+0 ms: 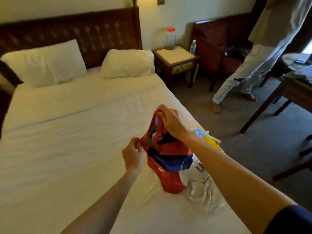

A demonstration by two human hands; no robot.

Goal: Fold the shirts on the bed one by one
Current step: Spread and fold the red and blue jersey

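I am standing at the side of a wide bed with a white sheet (67,141) in a room with a dark tufted headboard (70,31), and most of that sheet is bare in front of me, with no folded stack anywhere on it that I can see. Two white pillows (45,63) lie at the head, a small wooden bedside stand (175,59) with a clear jar is beyond the corner, and another person in pale trousers (249,65) stands on the carpet to the right. At the near right edge of the bed lies the heap of unfolded shirts (202,188): a crumpled off-white one nearest me, something white with a printed mark, and yellow and light blue cloth further back. I hold the red and navy shirt (167,154) lifted above that heap, still bunched and hanging. My right hand (170,122) grips its top edge high up, fingers curled round the fabric; my left hand (134,154) pinches its left edge lower down. I judge the task barely begun: this shirt must still be spread flat and folded, and the whole heap waits after it.
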